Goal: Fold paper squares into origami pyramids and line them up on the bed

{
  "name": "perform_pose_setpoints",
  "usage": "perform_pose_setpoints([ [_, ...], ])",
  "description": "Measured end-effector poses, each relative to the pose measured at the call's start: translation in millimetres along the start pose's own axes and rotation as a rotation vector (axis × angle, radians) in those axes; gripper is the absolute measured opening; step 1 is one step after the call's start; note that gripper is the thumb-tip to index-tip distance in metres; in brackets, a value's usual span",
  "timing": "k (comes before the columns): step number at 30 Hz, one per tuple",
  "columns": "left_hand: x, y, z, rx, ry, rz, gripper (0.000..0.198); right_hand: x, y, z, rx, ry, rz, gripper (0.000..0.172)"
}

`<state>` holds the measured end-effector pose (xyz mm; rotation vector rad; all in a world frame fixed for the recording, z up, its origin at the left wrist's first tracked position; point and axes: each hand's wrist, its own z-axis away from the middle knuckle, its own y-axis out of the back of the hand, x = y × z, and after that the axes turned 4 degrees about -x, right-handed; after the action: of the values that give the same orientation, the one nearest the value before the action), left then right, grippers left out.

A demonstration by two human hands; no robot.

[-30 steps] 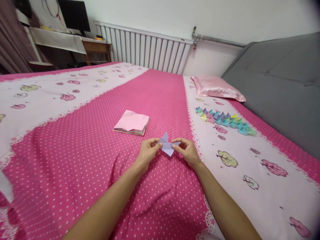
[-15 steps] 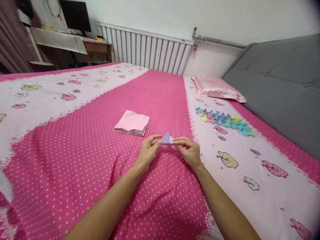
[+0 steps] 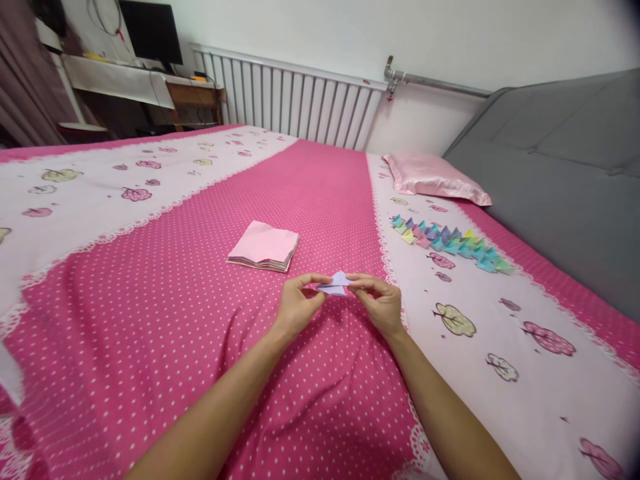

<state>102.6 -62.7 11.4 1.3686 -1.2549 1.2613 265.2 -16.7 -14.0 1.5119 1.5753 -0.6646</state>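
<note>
A small folded purple paper [image 3: 336, 285] is held between my two hands above the pink dotted bedspread [image 3: 210, 333]. My left hand [image 3: 299, 303] pinches its left side with thumb and fingers. On the right side, my right hand [image 3: 379, 301] grips the paper with its fingertips. A stack of square paper [image 3: 265, 243], pink on top, lies beyond my left hand. Rows of small folded paper pieces [image 3: 450, 243] in blue, green, yellow, pink and purple rest on the white band at the right.
A pink pillow [image 3: 433, 177] lies at the back right beside a grey headboard [image 3: 555, 153]. Behind the bed are a white radiator [image 3: 295, 97] and a desk [image 3: 120, 83] with a monitor [image 3: 151, 33].
The purple paper has tipped and looks flatter, its tall point now lower. The fingers of my left hand have shifted on it, while my right hand has hardly moved.
</note>
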Motion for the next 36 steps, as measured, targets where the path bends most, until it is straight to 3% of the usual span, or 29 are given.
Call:
perform_pose_setpoints([
  [5,-1,2.2,3,0.005,-0.276,-0.17,0.019,0,-1,0,0.024,-0.085,-0.089,0.008],
  [19,-1,0.9,8,-0.017,-0.398,-0.451,0.022,2,1,-1,-0.001,-0.237,-0.194,0.019],
  [25,-7,0.3,7,-0.046,-0.593,-0.455,0.02,5,1,-2,-0.069,-0.27,-0.255,0.04],
  [27,-10,0.4,6,-0.082,-0.625,-0.456,0.02,5,2,-2,-0.095,-0.285,-0.231,0.04],
  [31,-10,0.3,8,-0.152,-0.605,-0.43,0.021,3,1,-1,-0.122,-0.284,-0.169,0.02],
  [34,-8,-2.5,10,-0.101,-0.464,-0.361,0.023,0,0,1,-0.13,-0.296,-0.205,0.015],
  [36,-8,-6.5,12,-0.053,-0.324,-0.271,0.043,-2,-1,2,-0.116,-0.332,-0.254,0.015],
])
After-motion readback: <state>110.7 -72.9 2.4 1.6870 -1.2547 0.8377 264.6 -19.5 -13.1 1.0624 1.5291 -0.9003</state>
